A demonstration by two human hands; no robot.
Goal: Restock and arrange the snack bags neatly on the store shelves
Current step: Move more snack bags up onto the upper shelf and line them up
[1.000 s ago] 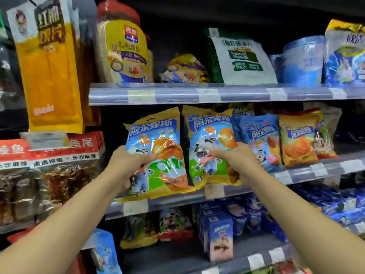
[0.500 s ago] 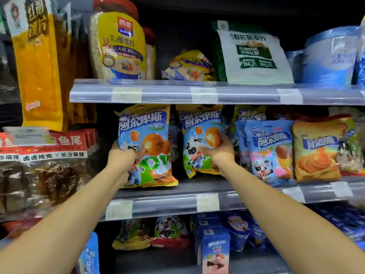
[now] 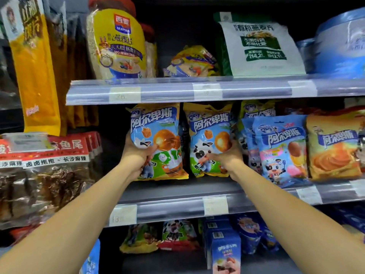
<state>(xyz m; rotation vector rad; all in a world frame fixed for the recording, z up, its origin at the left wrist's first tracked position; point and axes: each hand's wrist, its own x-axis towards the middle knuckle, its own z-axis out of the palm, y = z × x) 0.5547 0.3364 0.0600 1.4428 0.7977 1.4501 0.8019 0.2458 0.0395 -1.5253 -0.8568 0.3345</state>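
Two matching yellow-and-blue snack bags with a cartoon cow stand upright side by side on the middle shelf point(image 3: 177, 209). My left hand point(image 3: 138, 153) grips the left snack bag point(image 3: 158, 133) at its left side and lower front. My right hand point(image 3: 225, 155) grips the right snack bag point(image 3: 207, 131) at its lower right. Both bags' bottoms rest on the shelf board, set back from its front rail. A narrow gap separates them.
Right of them stand a light-blue cow bag point(image 3: 280, 149) and an orange bag point(image 3: 335, 147). The upper shelf point(image 3: 197, 89) holds an oat jar point(image 3: 116, 44) and a green-white pouch point(image 3: 258, 48). Dried-fish packs point(image 3: 45, 171) hang at left. Blue cartons point(image 3: 225, 250) sit below.
Both hands have pushed the two bags back from the shelf's front edge onto the board and stood them upright. The view has shifted closer and upward.
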